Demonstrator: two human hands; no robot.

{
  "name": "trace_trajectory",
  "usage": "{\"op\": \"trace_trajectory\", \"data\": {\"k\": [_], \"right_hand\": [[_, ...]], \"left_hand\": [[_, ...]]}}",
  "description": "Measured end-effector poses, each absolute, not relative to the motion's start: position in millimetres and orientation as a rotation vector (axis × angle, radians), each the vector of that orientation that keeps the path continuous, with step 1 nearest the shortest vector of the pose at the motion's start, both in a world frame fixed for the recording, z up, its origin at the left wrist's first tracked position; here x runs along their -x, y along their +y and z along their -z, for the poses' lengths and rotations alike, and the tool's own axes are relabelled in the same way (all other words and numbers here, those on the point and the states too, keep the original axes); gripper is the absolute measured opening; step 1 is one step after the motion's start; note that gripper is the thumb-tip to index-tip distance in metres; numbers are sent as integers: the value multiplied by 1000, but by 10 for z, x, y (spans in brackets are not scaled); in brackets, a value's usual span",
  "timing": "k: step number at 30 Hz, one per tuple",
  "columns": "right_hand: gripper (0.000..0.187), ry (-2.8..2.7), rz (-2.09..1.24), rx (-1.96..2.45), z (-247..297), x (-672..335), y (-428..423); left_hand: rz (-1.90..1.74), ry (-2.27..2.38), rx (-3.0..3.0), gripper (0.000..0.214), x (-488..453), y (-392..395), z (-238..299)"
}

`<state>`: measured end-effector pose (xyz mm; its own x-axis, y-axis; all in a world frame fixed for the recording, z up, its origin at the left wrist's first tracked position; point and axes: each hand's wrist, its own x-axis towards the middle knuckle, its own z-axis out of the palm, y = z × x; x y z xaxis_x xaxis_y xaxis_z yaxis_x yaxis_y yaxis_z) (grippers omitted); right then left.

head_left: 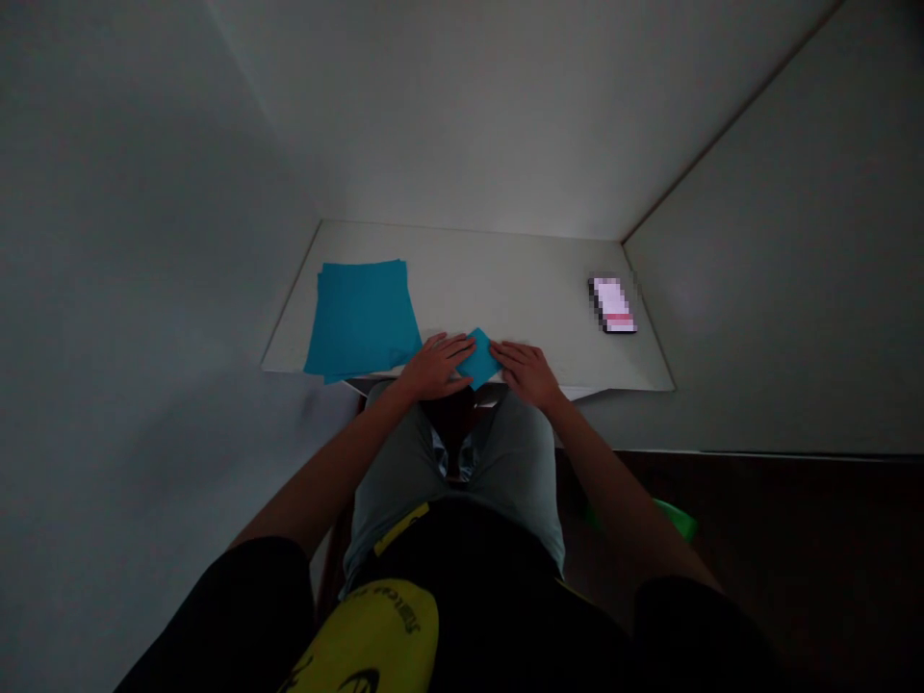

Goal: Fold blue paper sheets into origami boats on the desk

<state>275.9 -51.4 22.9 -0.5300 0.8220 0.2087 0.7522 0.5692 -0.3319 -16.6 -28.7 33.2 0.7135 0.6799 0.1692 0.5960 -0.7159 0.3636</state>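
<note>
A small folded piece of blue paper (479, 357) lies near the front edge of a white table (498, 289). My left hand (437, 366) rests flat on its left side, fingers stretched out over the paper. My right hand (528, 372) lies flat against its right side, fingers pointing toward the paper. Both hands press down on it. A stack of flat blue paper sheets (361, 316) sits to the left of my left hand on the table.
A phone (613, 304) with a lit screen lies at the table's right side, close to the wall. Walls close the table in at the back, left and right. My knees sit under the front edge. A green object (675, 523) is on the dark floor at right.
</note>
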Motion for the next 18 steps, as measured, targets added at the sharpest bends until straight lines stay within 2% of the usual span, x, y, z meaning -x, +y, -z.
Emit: {"op": "trace_trajectory", "data": {"k": [2,6,10,11,15,18], "right_hand": [[58,-2483,-305,1255,-239,-2792,-597],[61,-2475,-354,1206,-243,-2822,-744],[31,-2352,-476,1220,-287,-2811,-721],[29,-2293,-516,1243,-317,-2808,-678],[38,-2018,-684,1310,-460,-2807,-423],[36,-1891,-766,1278,-456,-2824,-237]], "left_hand": [[-394,950,-2650,77,215,-351,-308],[-454,948,-2606,53,279,-465,-257],[-557,1036,-2454,26,205,-485,-318],[-596,1090,-2392,23,169,-465,-354],[-816,1247,-2042,29,19,-283,-493],[-879,1209,-1900,29,-45,-116,-515]]}}
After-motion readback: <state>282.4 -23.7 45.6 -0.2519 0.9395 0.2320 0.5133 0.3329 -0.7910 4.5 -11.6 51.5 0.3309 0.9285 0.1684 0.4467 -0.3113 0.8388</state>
